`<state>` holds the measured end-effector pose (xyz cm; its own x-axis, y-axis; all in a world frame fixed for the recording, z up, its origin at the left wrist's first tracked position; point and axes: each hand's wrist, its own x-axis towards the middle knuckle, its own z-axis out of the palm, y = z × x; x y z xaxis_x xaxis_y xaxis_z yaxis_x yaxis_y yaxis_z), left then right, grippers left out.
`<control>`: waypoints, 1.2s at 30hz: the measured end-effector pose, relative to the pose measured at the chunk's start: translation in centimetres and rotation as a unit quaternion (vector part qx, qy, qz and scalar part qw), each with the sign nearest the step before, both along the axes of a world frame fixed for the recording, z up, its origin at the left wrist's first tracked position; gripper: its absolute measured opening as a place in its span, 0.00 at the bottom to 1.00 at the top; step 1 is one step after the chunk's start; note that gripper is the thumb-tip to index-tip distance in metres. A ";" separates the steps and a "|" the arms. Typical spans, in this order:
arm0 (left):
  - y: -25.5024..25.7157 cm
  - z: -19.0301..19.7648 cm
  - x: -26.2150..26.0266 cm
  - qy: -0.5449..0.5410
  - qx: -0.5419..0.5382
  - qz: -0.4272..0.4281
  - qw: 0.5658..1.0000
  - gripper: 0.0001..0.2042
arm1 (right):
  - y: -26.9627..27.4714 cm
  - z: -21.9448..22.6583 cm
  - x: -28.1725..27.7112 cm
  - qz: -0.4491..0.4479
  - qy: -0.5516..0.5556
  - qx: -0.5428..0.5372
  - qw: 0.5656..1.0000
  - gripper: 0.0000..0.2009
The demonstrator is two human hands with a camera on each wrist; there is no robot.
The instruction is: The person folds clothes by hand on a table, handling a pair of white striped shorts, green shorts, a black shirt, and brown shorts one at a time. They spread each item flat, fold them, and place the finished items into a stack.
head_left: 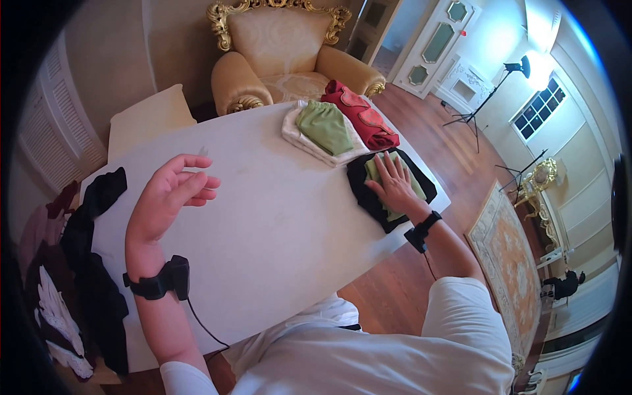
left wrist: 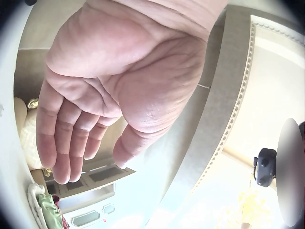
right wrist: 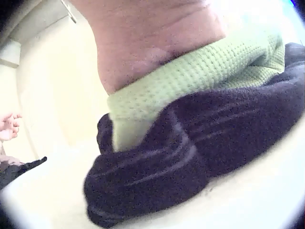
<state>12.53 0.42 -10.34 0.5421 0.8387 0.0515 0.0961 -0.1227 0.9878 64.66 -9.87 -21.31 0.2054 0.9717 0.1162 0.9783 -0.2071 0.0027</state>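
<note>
My right hand (head_left: 398, 187) lies flat with fingers spread on a folded light green cloth at the right end of the table. Under that green cloth (right wrist: 176, 86) is a folded black garment (right wrist: 157, 176); the right wrist view shows the green one's waffle-like knit and the black one's thick, rounded fold. My left hand (head_left: 172, 196) is raised over the left part of the table, holding nothing, its fingers loosely bent. In the left wrist view the palm of the left hand (left wrist: 119, 81) is bare.
Beyond my right hand sit folded green shorts (head_left: 324, 127) on white cloth (head_left: 293, 131), beside a red folded garment (head_left: 362, 115). Dark clothes (head_left: 99, 263) are heaped along the left edge of the white table (head_left: 250, 243). A gold armchair (head_left: 280, 59) stands behind.
</note>
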 end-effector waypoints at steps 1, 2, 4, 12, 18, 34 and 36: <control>-0.1 -0.1 0.0 -0.004 -0.001 0.006 1.000 0.17 | -0.7 0.5 -0.4 -0.015 0.005 -0.002 1.000 0.41; 0.0 -0.1 -0.1 -0.008 0.001 0.005 1.000 0.17 | -1.3 0.8 -0.7 -0.029 0.010 -0.005 1.000 0.40; 0.0 -0.2 -0.2 -0.013 0.004 0.003 1.000 0.17 | -2.3 1.1 -0.6 -0.053 0.032 0.007 0.998 0.39; 0.0 -0.1 -0.1 -0.012 -0.001 -0.003 1.000 0.17 | -3.6 -0.7 -1.3 -0.121 -0.018 -0.016 0.992 0.39; 0.0 -0.1 -0.1 -0.015 0.001 -0.006 1.000 0.17 | -3.3 -0.8 -1.7 -0.137 -0.012 -0.023 0.990 0.39; 0.0 0.3 -0.7 -0.011 0.011 0.006 1.000 0.19 | 2.5 3.4 -14.4 0.163 0.113 0.168 0.966 0.40; -0.1 0.3 -0.7 -0.016 0.013 0.009 1.000 0.19 | 4.6 3.4 -19.3 0.284 0.269 0.205 0.897 0.38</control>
<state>11.84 0.31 -10.08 0.5241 0.8468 0.0912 0.0664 -0.1474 0.9868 45.39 -5.25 -17.92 -0.1750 0.8357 0.5205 0.7635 0.4490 -0.4642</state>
